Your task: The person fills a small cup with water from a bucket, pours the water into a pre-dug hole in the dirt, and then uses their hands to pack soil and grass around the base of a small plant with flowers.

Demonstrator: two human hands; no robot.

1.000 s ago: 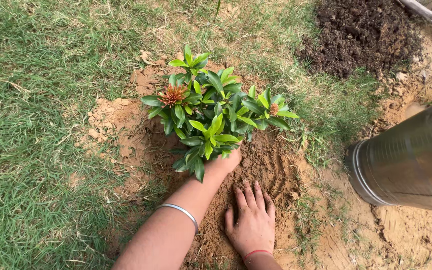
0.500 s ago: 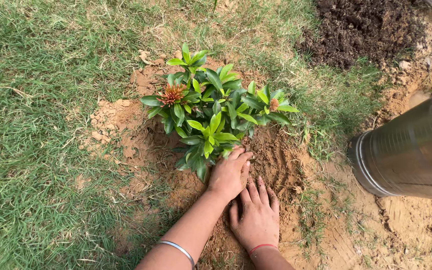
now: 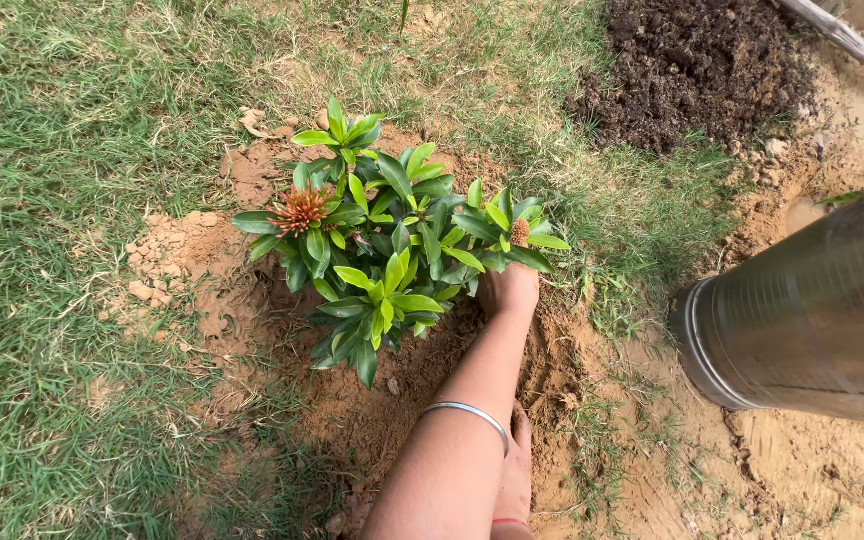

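A small shrub (image 3: 392, 250) with glossy green leaves and an orange-red flower cluster (image 3: 300, 208) stands in loose brown soil (image 3: 392, 400). My left hand (image 3: 508, 290), a silver bangle (image 3: 472, 415) on its forearm, reaches up to the right side of the shrub's base. It touches the soil there, and leaves hide its fingers. My right hand (image 3: 518, 465), with a red thread at the wrist, lies on the soil below. The left forearm covers most of it.
A large metal cylinder (image 3: 812, 310) lies at the right on bare sandy ground. A heap of dark soil (image 3: 702, 70) sits at the top right, with a grey pole (image 3: 847, 42) beyond it. Grass (image 3: 62, 300) covers the left side.
My left hand has moved from the front of the shrub's base round to its right side. Its forearm now crosses over my right hand, which showed spread fingers before.
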